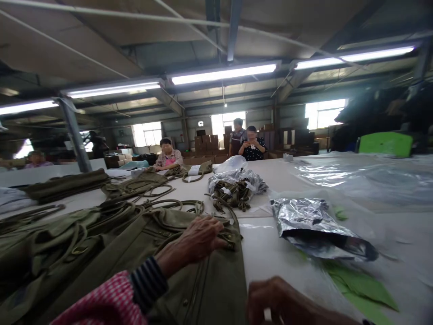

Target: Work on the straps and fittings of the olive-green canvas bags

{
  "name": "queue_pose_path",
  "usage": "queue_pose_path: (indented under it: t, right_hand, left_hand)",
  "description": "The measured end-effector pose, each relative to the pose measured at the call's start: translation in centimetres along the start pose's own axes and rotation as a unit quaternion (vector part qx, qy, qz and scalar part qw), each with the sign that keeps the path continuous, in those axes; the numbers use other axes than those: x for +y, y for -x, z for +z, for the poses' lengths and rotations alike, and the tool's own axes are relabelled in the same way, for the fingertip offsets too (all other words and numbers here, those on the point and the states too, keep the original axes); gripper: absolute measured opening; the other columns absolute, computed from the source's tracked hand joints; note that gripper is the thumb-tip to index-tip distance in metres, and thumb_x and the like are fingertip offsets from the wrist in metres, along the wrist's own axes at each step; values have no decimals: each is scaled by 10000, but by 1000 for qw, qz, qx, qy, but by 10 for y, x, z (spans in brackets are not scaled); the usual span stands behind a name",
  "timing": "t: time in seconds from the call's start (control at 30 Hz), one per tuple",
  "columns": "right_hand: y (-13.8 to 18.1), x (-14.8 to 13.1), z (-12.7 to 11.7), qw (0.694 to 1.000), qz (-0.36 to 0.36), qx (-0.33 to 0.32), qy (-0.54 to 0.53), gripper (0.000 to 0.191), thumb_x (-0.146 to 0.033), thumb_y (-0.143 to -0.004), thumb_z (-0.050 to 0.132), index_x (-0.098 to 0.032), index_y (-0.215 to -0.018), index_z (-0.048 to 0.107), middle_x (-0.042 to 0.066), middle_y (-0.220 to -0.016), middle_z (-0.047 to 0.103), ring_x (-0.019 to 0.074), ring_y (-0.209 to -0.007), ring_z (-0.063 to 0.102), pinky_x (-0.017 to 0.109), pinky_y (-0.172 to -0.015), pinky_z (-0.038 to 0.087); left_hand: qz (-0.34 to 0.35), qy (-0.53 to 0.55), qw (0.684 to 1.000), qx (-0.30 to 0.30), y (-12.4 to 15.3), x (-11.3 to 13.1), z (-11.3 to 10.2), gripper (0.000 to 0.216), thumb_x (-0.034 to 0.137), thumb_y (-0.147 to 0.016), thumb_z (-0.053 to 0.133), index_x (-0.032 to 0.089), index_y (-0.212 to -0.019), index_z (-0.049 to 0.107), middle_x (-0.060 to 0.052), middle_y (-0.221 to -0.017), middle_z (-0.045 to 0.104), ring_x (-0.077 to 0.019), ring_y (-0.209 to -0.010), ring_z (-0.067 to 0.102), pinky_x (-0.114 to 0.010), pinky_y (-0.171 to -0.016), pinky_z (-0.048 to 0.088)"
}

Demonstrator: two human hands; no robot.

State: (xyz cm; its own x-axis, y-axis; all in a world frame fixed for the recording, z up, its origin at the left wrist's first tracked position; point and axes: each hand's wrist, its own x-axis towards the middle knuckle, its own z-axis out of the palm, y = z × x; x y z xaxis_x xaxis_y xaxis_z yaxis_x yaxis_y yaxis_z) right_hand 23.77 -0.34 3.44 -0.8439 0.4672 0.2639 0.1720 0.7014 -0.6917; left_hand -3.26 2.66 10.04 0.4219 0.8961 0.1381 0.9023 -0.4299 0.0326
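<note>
My left hand (pixel 199 239) rests on top of an olive green canvas bag (pixel 189 289) lying on the white table (pixel 267 253), its fingers curled over the bag's upper edge near a strap. My right hand (pixel 287 302) is at the bottom edge of the view, just right of the bag; it is blurred and its fingers do not show clearly. More olive bags and loop straps (pixel 84 234) are piled to the left. A silver foil pouch (pixel 314 225) lies to the right of the bag.
A clear plastic bag of olive straps (pixel 237 187) sits mid-table. Green paper sheets (pixel 361 289) lie at the right. Clear plastic sheeting (pixel 368 176) covers the far right. Other people (pixel 252 144) sit and stand at the far end, with cardboard boxes (pixel 206 144) behind them.
</note>
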Motion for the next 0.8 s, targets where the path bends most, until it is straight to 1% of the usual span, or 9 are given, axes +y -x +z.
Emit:
queue_pose_path:
  t: [0.1, 0.17, 0.23, 0.37, 0.43, 0.5, 0.57, 0.67, 0.8]
  right_hand:
    - [-39, 24, -37, 985, 121, 121, 20, 92, -206, -831, 625, -177, -813, 709, 30, -803, 674, 169, -776, 625, 264, -723, 507]
    - [-73, 49, -58, 962, 242, 123, -31, 96, -160, -825, 614, -140, -818, 708, 8, -649, 623, 142, -577, 580, 242, -536, 463]
    - [-107, 76, -72, 949, 281, 133, -51, 99, -160, -859, 609, -110, -841, 691, 7, -622, 601, 141, -542, 578, 234, -473, 437]
    - [-162, 115, -78, 929, 329, 154, -65, 231, -310, -968, 618, -123, -1101, 649, 59, -971, 678, 168, -786, 663, 310, -668, 570]
    - [-179, 127, -72, 923, 345, 158, -72, 306, -364, -981, 614, -151, -1200, 619, 74, -1133, 659, 191, -919, 666, 374, -784, 588]
    - [-188, 137, -65, 920, 347, 163, -74, 314, -375, -982, 612, -153, -1203, 619, 76, -1144, 657, 193, -926, 665, 379, -791, 589]
    - [-193, 146, -60, 922, 339, 174, -69, 263, -336, -988, 596, -138, -1157, 628, 56, -1011, 674, 159, -805, 661, 311, -688, 576]
    - [-197, 157, -62, 929, 312, 195, -37, 184, -145, -906, 580, -105, -1076, 635, 3, -736, 627, 123, -603, 613, 207, -498, 447]
    - [-205, 161, -79, 949, 236, 202, 51, 473, -30, -735, 542, -154, -1185, 619, -32, -673, 626, 122, -544, 603, 204, -510, 398]
  left_hand:
    - [-33, 18, 999, -23, -49, -5, 26, 274, 451, -966, 541, 220, -1063, 652, -113, -1109, 678, -293, -1092, 602, -397, -935, 435]
    - [-65, 24, 997, -30, -75, -10, 40, 275, 429, -972, 535, 194, -1021, 668, -136, -1079, 685, -295, -1080, 616, -401, -936, 449]
    - [-103, 38, 993, -34, -98, -15, 53, 294, 422, -984, 527, 170, -993, 679, -148, -1071, 688, -291, -1088, 620, -418, -951, 461]
    - [-189, 88, 978, -29, -132, -28, 74, 301, 428, -982, 570, 155, -1069, 663, -88, -1117, 676, -237, -1064, 636, -458, -955, 507]
    - [-232, 125, 965, -16, -143, -37, 83, 305, 429, -976, 591, 161, -1109, 654, -73, -1130, 674, -221, -1036, 651, -446, -930, 536]
    - [-268, 166, 949, 1, -151, -47, 90, 308, 430, -977, 593, 163, -1116, 654, -73, -1121, 679, -215, -1015, 662, -426, -908, 551]
    - [-293, 211, 932, 16, -157, -57, 97, 315, 433, -979, 591, 153, -1108, 657, -68, -1091, 685, -211, -984, 671, -417, -886, 561]
    - [-302, 279, 911, 39, -165, -69, 105, 300, 408, -975, 604, 145, -1111, 655, -64, -1084, 686, -199, -943, 675, -396, -845, 579]
    - [-281, 349, 890, 88, -174, -74, 109, 273, 371, -963, 631, 137, -1102, 654, -61, -1072, 687, -188, -916, 676, -382, -816, 586]
